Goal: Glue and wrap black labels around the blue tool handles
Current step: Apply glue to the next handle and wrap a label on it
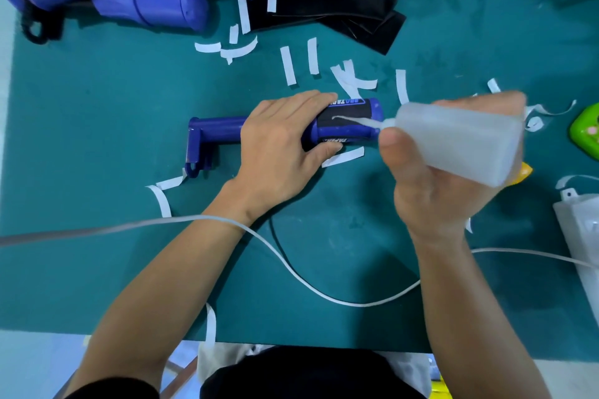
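While the green work mat (97,107) carries the whole set-up, the largest items on it lie at its far edge: a heap of blue tools (146,0) at the upper left and, beside it, a loose stack of black labels (324,10). One blue tool handle (220,129) lies on its side near the mat's centre. The left hand (278,142) grips it from above, fingers curled over the barrel and holding it against the mat. The right hand (437,178) is wrapped round a translucent glue bottle (453,136), thumb pressed on its near face.

A black label (350,110) with printed lettering lies partly round the handle's right end, and a band of blue shows between its two edges. The bottle's nozzle (359,121) points left, its tip at the label's edge. White backing strips (288,65) lie scattered around, one just below the handle.

The step in hand appears to be gluing the open seam. The next move likely calls for lifting the nozzle away, then pressing the free edge down without smearing glue.
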